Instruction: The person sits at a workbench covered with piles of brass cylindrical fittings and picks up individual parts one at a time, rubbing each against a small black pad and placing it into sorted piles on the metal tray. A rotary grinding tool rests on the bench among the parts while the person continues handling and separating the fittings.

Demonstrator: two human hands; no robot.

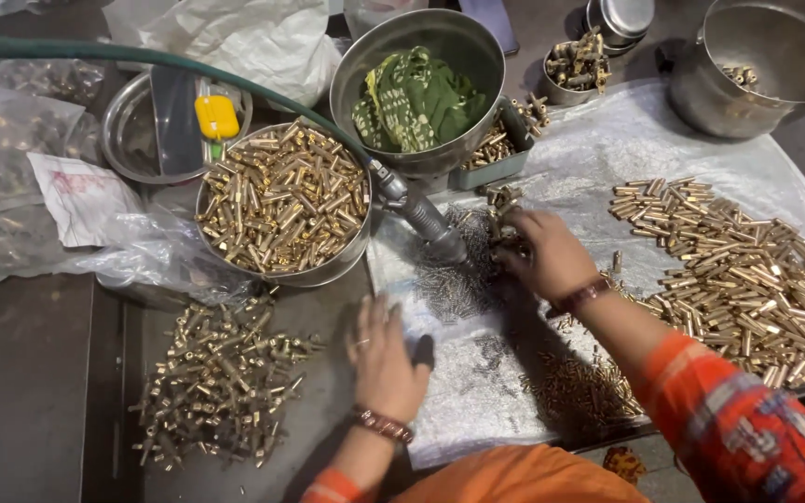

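My left hand [386, 359] rests flat on the table with its fingers apart, at the left edge of a clear plastic sheet [477, 391], holding nothing. My right hand [544, 250] reaches forward over the sheet, fingers closed around small brass parts [505, 226] beside the tip of a grey pneumatic tool [421, 216] fed by a green hose [142, 56]. Tiny dark pins [454, 284] lie scattered on the sheet between my hands.
A steel bowl of brass pins [283, 200] stands left of the tool. Loose brass pieces [221, 382] lie at the lower left; a large brass heap [747, 275] lies right. Behind stand a bowl with green cloth [416, 98], a steel pot [766, 65] and plastic bags [235, 37].
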